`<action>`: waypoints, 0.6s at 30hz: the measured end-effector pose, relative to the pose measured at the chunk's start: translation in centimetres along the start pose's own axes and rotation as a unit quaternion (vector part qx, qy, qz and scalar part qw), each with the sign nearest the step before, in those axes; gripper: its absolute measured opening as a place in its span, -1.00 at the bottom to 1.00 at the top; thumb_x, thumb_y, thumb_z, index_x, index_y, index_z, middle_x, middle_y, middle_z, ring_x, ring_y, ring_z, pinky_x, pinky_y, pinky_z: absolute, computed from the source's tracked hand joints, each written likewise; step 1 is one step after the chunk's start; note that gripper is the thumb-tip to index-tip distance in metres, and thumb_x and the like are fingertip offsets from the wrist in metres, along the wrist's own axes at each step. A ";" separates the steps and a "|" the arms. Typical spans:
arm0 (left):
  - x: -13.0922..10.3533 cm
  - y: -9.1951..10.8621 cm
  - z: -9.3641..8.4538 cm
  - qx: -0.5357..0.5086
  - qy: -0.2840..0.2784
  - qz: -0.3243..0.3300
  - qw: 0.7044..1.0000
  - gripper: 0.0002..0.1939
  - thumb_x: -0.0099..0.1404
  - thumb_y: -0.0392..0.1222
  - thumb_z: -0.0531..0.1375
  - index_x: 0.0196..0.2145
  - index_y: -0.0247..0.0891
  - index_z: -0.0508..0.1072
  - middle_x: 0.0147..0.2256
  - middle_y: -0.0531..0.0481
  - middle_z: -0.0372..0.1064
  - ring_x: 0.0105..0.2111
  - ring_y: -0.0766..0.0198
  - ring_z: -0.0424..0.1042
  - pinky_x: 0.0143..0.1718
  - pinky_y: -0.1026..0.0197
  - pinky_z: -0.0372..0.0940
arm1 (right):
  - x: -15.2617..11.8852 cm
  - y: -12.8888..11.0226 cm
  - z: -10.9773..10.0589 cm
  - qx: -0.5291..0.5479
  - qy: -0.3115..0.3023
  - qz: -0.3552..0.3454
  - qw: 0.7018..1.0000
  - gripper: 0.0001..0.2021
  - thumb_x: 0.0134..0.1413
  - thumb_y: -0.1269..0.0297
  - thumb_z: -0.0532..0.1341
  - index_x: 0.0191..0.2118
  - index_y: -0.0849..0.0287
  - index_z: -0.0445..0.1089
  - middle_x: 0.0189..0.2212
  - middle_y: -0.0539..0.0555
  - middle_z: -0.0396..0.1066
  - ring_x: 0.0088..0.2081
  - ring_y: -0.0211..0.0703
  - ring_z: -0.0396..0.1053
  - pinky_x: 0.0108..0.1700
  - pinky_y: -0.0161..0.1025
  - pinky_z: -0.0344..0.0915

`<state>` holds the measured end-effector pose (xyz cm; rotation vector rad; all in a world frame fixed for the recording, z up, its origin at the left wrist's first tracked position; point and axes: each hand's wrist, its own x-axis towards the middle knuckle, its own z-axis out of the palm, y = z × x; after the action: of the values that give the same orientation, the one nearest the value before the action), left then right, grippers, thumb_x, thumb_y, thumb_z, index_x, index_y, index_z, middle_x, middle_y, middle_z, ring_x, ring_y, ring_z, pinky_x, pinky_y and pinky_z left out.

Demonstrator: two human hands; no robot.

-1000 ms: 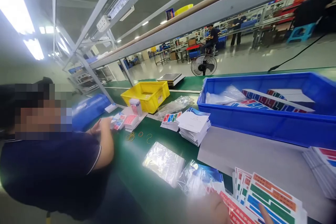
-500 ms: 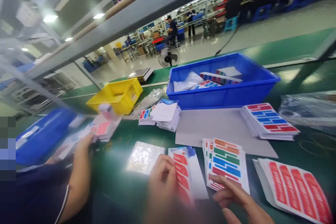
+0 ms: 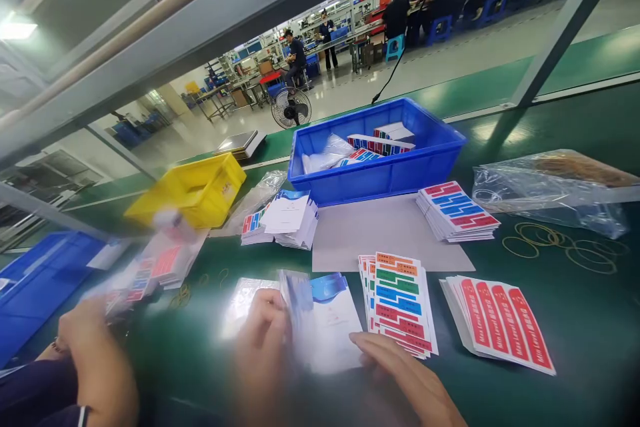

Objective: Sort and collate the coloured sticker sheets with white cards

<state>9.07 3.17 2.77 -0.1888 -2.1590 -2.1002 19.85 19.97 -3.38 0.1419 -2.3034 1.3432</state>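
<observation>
My left hand (image 3: 264,340) is pinched on the edge of a blurred, see-through plastic bag (image 3: 296,297). Against the bag lies a white printed card (image 3: 336,323) with a blue top; how far it sits inside the bag I cannot tell. My right hand (image 3: 407,373) has its fingers stretched out, the tips at the card's lower right edge. Flat clear bags (image 3: 245,297) lie behind my left hand. Right of the card is a fanned stack of multicoloured label sheets (image 3: 403,293), and farther right a stack of red level-label sheets (image 3: 505,323).
A blue bin (image 3: 380,177) and a yellow bin (image 3: 193,193) stand at the back. White cards (image 3: 290,220) and more label sheets (image 3: 457,210) are piled before them. Rubber bands (image 3: 540,237) lie right. At left, a co-worker's hand (image 3: 85,327) is over papers.
The view has swung right. The red label sheet by my left hand no longer shows; the see-through bag and white card show there instead. My right hand has moved from the multicoloured sheets to the card.
</observation>
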 end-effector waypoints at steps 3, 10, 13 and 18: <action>-0.3 -0.2 0.5 -0.050 -0.016 -0.011 0.999 -0.68 0.19 -0.11 0.21 -0.62 -0.26 0.25 -0.40 0.07 0.14 -0.57 0.42 0.13 -0.60 0.30 0.04 | 0.5 0.7 0.9 -0.028 -0.017 -0.061 0.998 -0.41 0.12 0.22 0.25 0.26 0.01 0.13 0.09 0.10 0.38 0.05 -0.01 0.40 -0.02 -0.30 0.44; -1.7 -1.4 2.4 0.002 -0.098 0.067 0.993 -0.78 0.27 -0.16 0.18 -0.52 -0.23 0.40 -0.30 -0.03 0.26 -0.27 0.22 0.30 -0.26 0.22 0.19 | 2.5 -0.1 2.1 -0.015 0.027 -0.047 0.998 -0.60 0.19 0.30 0.16 0.15 0.16 0.24 -0.04 0.14 0.47 -0.06 -0.05 0.46 0.01 -0.25 0.40; -1.5 -2.3 1.5 0.105 -0.031 0.145 0.983 -0.95 0.27 -0.21 0.18 -0.28 -0.17 0.43 -0.13 -0.06 0.25 -0.05 0.14 0.26 -0.03 0.14 0.17 | 2.8 -0.4 0.9 0.052 0.029 0.038 0.997 -0.80 0.29 0.35 0.06 -0.06 0.05 0.36 -0.22 0.01 0.52 -0.22 -0.20 0.49 -0.17 -0.37 0.41; -0.8 -3.1 -0.3 0.124 -0.180 0.135 0.967 -0.69 0.24 -0.21 0.23 -0.06 -0.11 0.34 -0.12 -0.05 0.29 -0.08 0.16 0.31 -0.04 0.13 0.25 | 3.0 -0.6 -0.5 0.187 0.000 0.136 0.973 -0.83 0.33 0.25 0.04 -0.21 0.07 0.37 -0.30 -0.01 0.45 -0.24 -0.22 0.43 -0.20 -0.38 0.36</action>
<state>9.33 2.77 -0.40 -0.8426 -2.3966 -1.7343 17.56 20.51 -1.32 -0.0572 -2.1004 1.9077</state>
